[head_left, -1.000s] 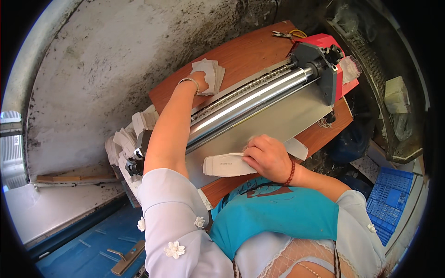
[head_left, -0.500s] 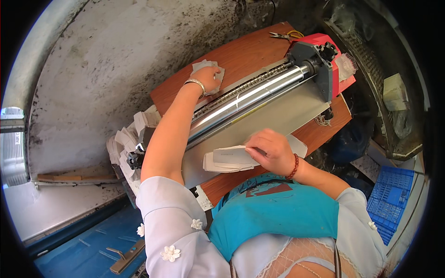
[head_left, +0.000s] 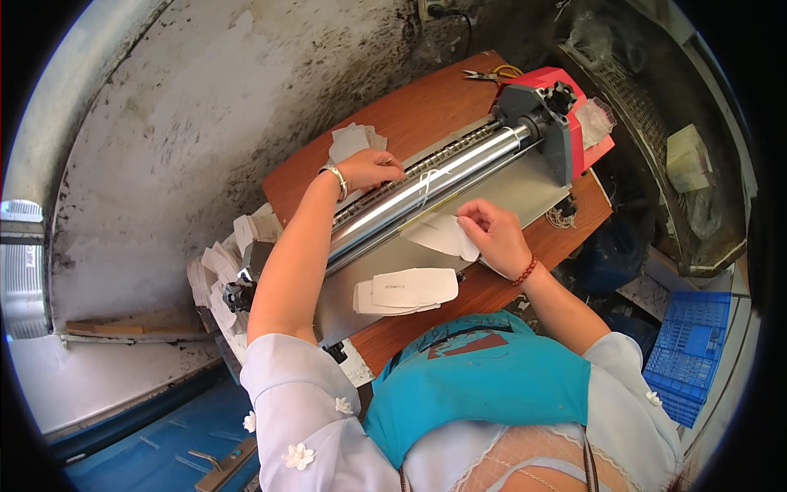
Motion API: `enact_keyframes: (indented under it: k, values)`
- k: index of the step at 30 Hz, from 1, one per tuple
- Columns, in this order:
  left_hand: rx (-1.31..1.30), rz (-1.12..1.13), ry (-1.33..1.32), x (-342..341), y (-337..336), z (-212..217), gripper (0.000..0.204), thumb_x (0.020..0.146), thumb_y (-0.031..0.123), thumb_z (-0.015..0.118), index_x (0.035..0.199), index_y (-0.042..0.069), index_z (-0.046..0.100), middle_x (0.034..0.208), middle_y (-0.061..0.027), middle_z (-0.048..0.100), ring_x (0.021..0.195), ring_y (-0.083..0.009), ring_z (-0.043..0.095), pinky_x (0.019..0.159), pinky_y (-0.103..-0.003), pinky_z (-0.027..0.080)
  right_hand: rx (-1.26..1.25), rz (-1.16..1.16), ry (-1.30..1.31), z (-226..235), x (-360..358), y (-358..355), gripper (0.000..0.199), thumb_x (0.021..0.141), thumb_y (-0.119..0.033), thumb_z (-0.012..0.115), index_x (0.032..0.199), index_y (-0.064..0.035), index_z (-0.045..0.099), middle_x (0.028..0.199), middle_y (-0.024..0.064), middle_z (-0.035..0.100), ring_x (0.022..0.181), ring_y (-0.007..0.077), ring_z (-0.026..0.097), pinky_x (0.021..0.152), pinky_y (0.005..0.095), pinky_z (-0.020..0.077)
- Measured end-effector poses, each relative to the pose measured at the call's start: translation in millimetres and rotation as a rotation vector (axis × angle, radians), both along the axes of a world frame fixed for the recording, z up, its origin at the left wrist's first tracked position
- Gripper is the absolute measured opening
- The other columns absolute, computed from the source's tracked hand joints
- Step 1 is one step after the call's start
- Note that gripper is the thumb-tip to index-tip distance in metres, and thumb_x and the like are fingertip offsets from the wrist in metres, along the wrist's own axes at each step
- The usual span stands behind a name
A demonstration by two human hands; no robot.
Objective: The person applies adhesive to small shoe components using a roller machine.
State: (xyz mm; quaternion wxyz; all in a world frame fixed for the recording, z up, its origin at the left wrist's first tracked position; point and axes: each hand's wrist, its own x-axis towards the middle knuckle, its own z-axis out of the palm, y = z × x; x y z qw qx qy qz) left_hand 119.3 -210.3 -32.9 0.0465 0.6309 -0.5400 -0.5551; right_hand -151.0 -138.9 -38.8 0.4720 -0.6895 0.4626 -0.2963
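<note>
My right hand (head_left: 497, 236) pinches the edge of a thin off-white pointed sheet (head_left: 447, 235). The sheet lies over the metal feed plate (head_left: 365, 256) on the near side of a shiny roller (head_left: 385, 211). Across the roller, my left hand (head_left: 370, 170) reaches over its far edge, fingers loosely bent and holding nothing that I can see. Just behind that hand sits a pile of similar pieces (head_left: 351, 141) on the wooden table. A stack of off-white cut pieces (head_left: 410, 291) rests at the plate's near edge. Thin white strips (head_left: 427, 182) curl on the roller.
The roller machine has a red and dark end housing (head_left: 557, 123) at right. Pliers (head_left: 480, 75) lie on the wooden tabletop (head_left: 426, 97) at the back. More pieces (head_left: 220, 262) are heaped at the left end. A blue crate (head_left: 690, 348) stands at lower right; a stained wall (head_left: 188, 123) rises behind.
My left hand has moved from the far pile toward the roller. My right hand has left the near stack and brought a sheet up and forward to the roller. White strips now show on the roller.
</note>
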Motion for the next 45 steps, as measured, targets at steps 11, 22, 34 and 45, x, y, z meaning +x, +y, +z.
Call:
enact_keyframes:
  k: [11, 22, 34, 45]
  values:
    - [-0.171, -0.117, 0.030, 8, 2, -13, 0.036, 0.077, 0.022, 0.065, 0.110, 0.005, 0.064, 0.093, -0.0037, 0.059, 0.088, -0.0138, 0.053, 0.082, -0.028, 0.044, -0.118, -0.009, 0.002, -4, 8, -12, 0.012, 0.083, -0.008, 0.063, 0.092, 0.0000, 0.061, 0.073, 0.0110, 0.065, 0.066, 0.0183, 0.063, 0.061, 0.0292, 0.0490]
    - [-0.165, -0.103, 0.057, 6, 7, -7, 0.039, 0.077, 0.022, 0.064, 0.113, 0.006, 0.062, 0.095, -0.0047, 0.061, 0.089, -0.0145, 0.054, 0.083, -0.029, 0.045, -0.053, -0.025, -0.014, 0, 7, -3, 0.010, 0.085, -0.007, 0.060, 0.093, -0.0002, 0.059, 0.077, 0.0084, 0.065, 0.065, 0.0138, 0.062, 0.058, 0.0269, 0.0505]
    - [-0.323, 0.141, -0.080, 30, -7, -22, 0.026, 0.076, 0.006, 0.063, 0.101, 0.003, 0.067, 0.092, -0.0046, 0.065, 0.081, -0.0122, 0.058, 0.075, -0.027, 0.048, 0.245, -0.019, -0.081, 8, -7, -3, 0.010, 0.086, -0.006, 0.058, 0.094, 0.0001, 0.058, 0.080, 0.0057, 0.063, 0.058, 0.0088, 0.059, 0.050, 0.0237, 0.0485]
    - [-0.647, 0.656, -0.356, 59, -40, -19, 0.015, 0.077, 0.008, 0.062, 0.089, 0.003, 0.068, 0.083, -0.0086, 0.066, 0.069, -0.0173, 0.060, 0.066, -0.030, 0.049, -0.270, 0.224, 0.050, 8, 2, 24, 0.010, 0.079, -0.005, 0.065, 0.088, -0.0062, 0.062, 0.078, 0.0073, 0.062, 0.065, 0.0213, 0.062, 0.055, 0.0296, 0.0478]
